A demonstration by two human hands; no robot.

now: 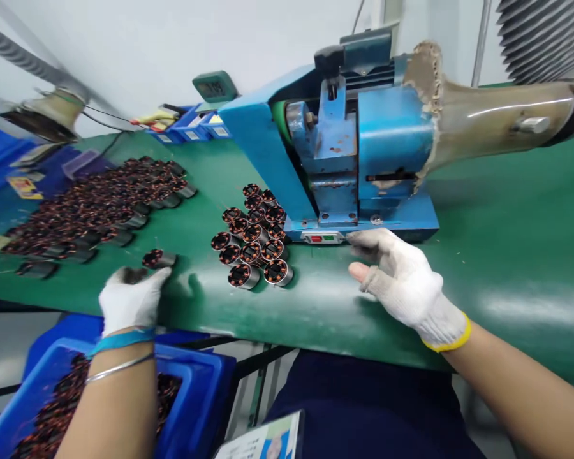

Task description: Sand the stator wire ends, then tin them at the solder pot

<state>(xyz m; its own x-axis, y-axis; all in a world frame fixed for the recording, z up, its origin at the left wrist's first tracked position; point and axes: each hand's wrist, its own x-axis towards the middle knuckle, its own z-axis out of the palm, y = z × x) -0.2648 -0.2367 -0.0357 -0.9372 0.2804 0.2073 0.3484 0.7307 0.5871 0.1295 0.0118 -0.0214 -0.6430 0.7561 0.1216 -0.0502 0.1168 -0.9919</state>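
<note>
Core [160, 259], copper-wound: on green bench [316, 306], just beyond your left hand [130, 301], thumb and fingers parted, contact unclear; axis seemingly sideways, end face leftward. Your right hand [402, 280]: farther off, thumb likewise parted.

Copper-wound core [162, 258] on green tabletop [198, 167]

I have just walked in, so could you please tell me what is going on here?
A person's gloved left hand is right at a lone coil; whether it grips it is unclear. The gloved right hand is open near the switch of the blue machine. A cluster of coils stands close beside the machine, and a larger pile lies farther left.
</note>
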